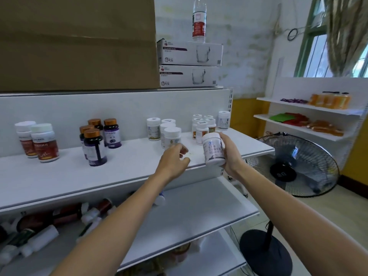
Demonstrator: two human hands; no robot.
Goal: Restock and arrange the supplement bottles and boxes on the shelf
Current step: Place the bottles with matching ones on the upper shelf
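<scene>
Mid-restock by the look of it, sorting by label. Down at the left, a jumble of loose bottles (pixel 39 226) lying on the lower shelf (pixel 199 212), not yet stocked.

Up on the upper shelf (pixel 119 170), from the far left:
- two red-label bottles (pixel 37 142) standing together
- purple bottles with copper caps (pixel 99 136)
- white bottles with tan labels (pixel 165 132)
- a tight bunch of small white bottles (pixel 203 126)
- one lone white bottle (pixel 223 120) with a greyish label, way back right

Probably the match for the white bottle in hand (pixel 214 149), that lone one. So best to park it just beside that, upright, label facing out, rather than squeezing it in among the small ones. Worth reaching round the bunch instead of through it, to avoid toppling any.

Left hand (pixel 175 158): low over the shelf front, near the tan-label group, back of the hand up, fingers loosely curled, nothing visibly in them. Right hand (pixel 231 154): just to the right, wrist cocked back, fingers and thumb wrapped round the white bottle, holding it a bit tilted above the shelf's front edge, not set down yet.
</scene>
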